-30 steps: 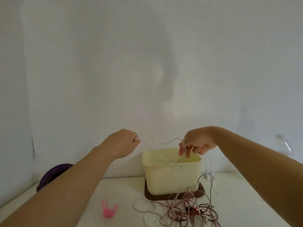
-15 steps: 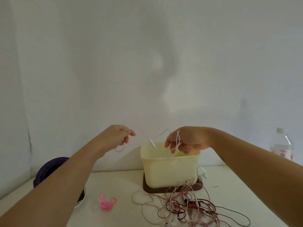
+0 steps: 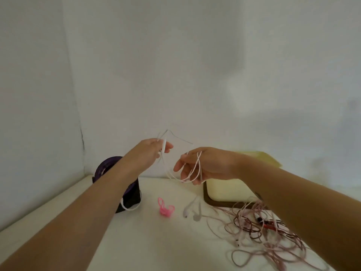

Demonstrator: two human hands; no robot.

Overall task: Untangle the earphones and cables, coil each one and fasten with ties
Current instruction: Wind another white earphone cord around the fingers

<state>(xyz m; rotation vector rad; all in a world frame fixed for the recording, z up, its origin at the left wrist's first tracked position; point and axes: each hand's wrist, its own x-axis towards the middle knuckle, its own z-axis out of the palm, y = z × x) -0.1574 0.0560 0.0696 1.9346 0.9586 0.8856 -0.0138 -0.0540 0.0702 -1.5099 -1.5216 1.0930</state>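
Note:
A thin white earphone cable runs in loops between both raised hands above the table. My left hand pinches several strands of it at the fingertips. My right hand has the cable wound around its spread fingers, loops hanging below the palm. The cable's two white earbuds lie on the white table under the hands. A tangle of pink, dark brown and red cables lies at the lower right. A pink tie lies near the table's middle.
A cream plastic tub stands on a dark brown tray behind my right forearm. A purple and black spool-like object with a white cable loop stands at the back left corner. White walls close in the table behind and left.
The view has swung left, so the tub now lies to the right. Both hands have come closer together and more white cable is looped around my right fingers. The earbuds now rest on the table.

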